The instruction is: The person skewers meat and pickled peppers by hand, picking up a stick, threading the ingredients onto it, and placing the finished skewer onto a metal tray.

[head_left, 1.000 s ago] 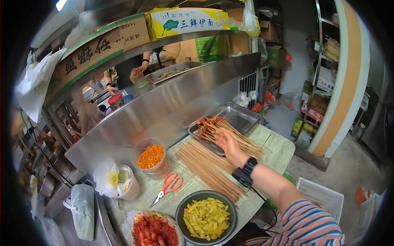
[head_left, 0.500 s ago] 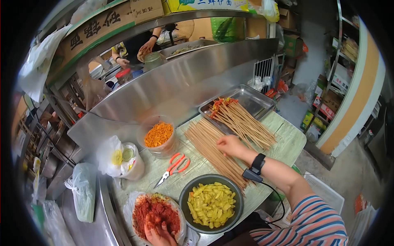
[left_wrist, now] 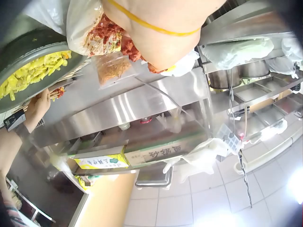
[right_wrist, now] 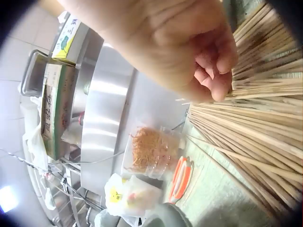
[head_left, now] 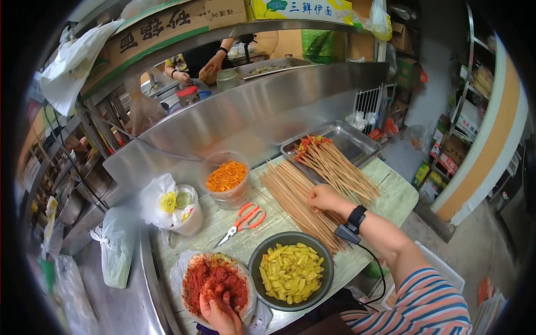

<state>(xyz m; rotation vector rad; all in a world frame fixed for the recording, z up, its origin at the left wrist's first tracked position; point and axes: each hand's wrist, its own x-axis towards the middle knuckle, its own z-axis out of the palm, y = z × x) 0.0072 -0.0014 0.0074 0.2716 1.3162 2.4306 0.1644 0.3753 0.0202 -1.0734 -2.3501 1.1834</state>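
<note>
fingers of the right hand [head_left: 329,199] are curled down over the bare sticks [head_left: 293,195], thumb and fingertips meeting at the sticks as if to pinch one out of the many; how many they have hold of i can't tell. the bare sticks lie fanned right under those fingers, probably so that each comes up without any reaching. just past the fingertips, skewers with red and yellow bits on their ends [head_left: 343,170] rest with their loaded tips over the metal tray [head_left: 357,142] and their bare ends on the table; that likely keeps the food off the tabletop.

the left hand [head_left: 224,317] is palm up, fingers bent and red at the tips, in the red mix [head_left: 192,285]. a lump shows by those fingertips, but whether they grip it i can't tell. perhaps one hand is kept for the wet stuff, the other for dry wood.

between the two hands sits the dark bowl [head_left: 328,273] of yellow pieces [head_left: 290,273], near the left fingers. the orange-handled scissors [head_left: 238,225] and the tub of orange shreds [head_left: 227,176] are set farther off, beyond both hands' fingers, seemingly out of the way.
</note>
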